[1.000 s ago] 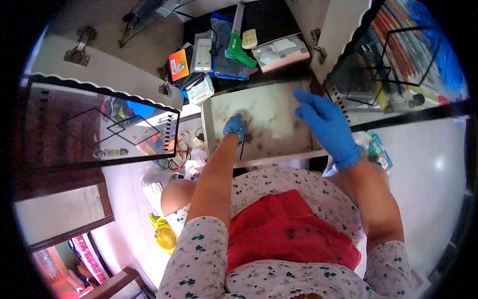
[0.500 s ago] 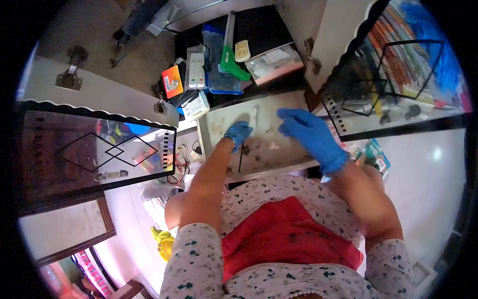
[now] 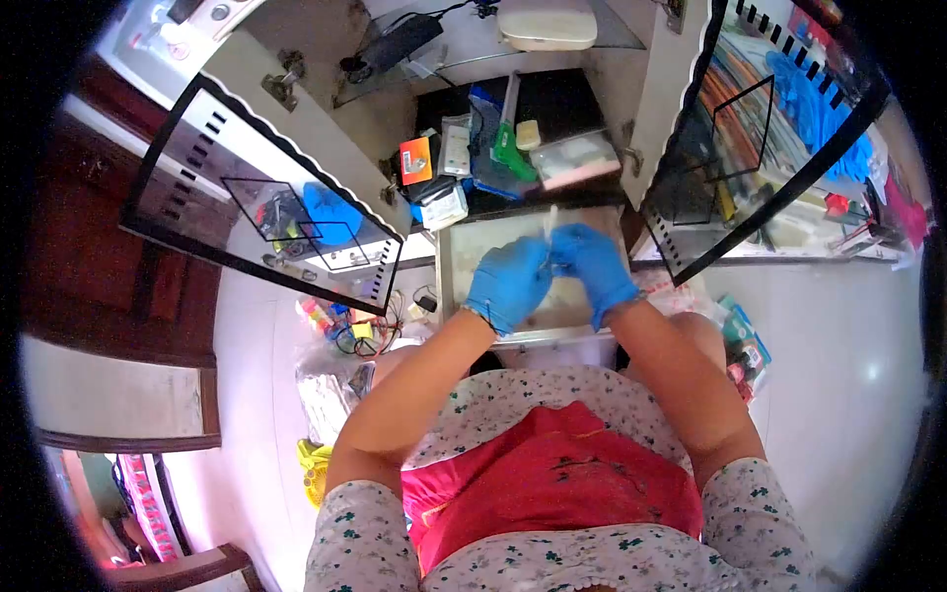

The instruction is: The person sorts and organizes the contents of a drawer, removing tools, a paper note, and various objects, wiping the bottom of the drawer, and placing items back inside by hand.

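Note:
Both my hands wear blue gloves and meet above the pulled-out drawer (image 3: 454,306). My left hand (image 3: 510,284) is closed, its fingertips at a slim whitish stick-like thing (image 3: 550,223) that points up between the hands. From the other side, my right hand (image 3: 594,268) pinches at the same thing with bent fingers. Its lower part is hidden by the gloves, so its kind cannot be made out. Below the hands, the pale drawer bottom shows dirt marks.
Behind the drawer, a cabinet shelf carries a remote control (image 3: 456,148), a green-handled tool (image 3: 511,148) and a clear-lidded box (image 3: 575,161). Open glass doors stand left (image 3: 286,222) and right (image 3: 730,148). Cables and bags (image 3: 330,395) lie on the floor at left.
My hands have come together over the drawer, and the slim whitish thing has been lifted from the drawer bottom. The view has shifted, showing more of the upper shelf.

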Action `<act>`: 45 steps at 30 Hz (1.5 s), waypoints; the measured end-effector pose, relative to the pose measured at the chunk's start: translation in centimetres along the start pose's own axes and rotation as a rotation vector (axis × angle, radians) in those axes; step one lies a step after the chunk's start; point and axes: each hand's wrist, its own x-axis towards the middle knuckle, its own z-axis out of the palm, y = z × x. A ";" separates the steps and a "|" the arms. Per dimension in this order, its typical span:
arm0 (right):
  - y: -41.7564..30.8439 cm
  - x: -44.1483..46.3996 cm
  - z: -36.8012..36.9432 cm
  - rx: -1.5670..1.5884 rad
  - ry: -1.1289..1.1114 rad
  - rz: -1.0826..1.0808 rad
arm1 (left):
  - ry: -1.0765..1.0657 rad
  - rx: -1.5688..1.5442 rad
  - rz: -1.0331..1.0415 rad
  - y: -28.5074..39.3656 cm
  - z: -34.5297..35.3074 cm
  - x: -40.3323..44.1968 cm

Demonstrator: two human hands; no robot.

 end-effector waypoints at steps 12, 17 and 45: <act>-1.5 0.3 -0.8 0.107 -0.063 -0.001 | 0.157 -0.397 -0.256 -0.3 0.6 0.4; -1.5 0.6 -0.6 0.091 -0.107 -0.040 | 0.183 -0.544 -0.322 -0.8 0.9 1.0; -2.8 1.1 -1.7 0.405 -0.153 0.017 | 0.218 -1.253 -0.636 -2.1 -1.5 2.1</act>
